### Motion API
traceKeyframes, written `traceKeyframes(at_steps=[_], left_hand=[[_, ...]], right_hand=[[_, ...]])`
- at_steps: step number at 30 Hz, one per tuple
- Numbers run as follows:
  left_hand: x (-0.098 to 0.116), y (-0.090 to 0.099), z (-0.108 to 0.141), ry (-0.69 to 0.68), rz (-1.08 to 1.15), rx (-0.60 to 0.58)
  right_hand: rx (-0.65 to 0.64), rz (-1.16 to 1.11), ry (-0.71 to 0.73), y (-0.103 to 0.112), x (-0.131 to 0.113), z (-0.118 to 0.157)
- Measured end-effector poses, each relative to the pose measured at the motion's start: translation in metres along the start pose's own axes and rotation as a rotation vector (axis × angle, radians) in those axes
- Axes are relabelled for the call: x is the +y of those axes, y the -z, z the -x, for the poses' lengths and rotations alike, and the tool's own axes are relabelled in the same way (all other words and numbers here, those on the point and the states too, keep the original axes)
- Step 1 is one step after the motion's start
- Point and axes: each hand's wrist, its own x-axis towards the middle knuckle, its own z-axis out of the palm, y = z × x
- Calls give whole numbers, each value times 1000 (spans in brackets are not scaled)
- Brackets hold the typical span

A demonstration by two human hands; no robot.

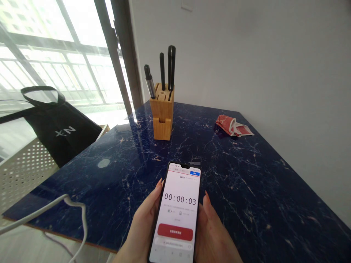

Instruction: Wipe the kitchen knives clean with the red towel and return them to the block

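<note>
A black-framed phone (179, 215) is held upright between my two hands at the bottom centre, its screen facing me and showing a timer at 00:00:03 above a red button. My left hand (145, 223) is closed around the phone's left edge, with the thumb along its side. On the right edge my right hand (214, 230) grips the phone, its thumb raised a little off the side. The fingers behind the phone are hidden. Beyond the phone stands a wooden knife block (162, 118) with several black-handled tools in it.
The dark blue marbled table (131, 175) bears a crumpled red and white cloth (233, 127) at the back right. A black bag (65, 128) lies on a perforated white surface at left. A white cable (83, 215) crosses the table's near left edge.
</note>
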Motion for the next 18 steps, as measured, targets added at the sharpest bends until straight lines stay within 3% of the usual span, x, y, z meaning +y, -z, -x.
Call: traceKeyframes(at_steps=[18], left_hand=[[0,1,0,20,4,-23]], right_hand=[[-5,-9,-7,0,0,2]])
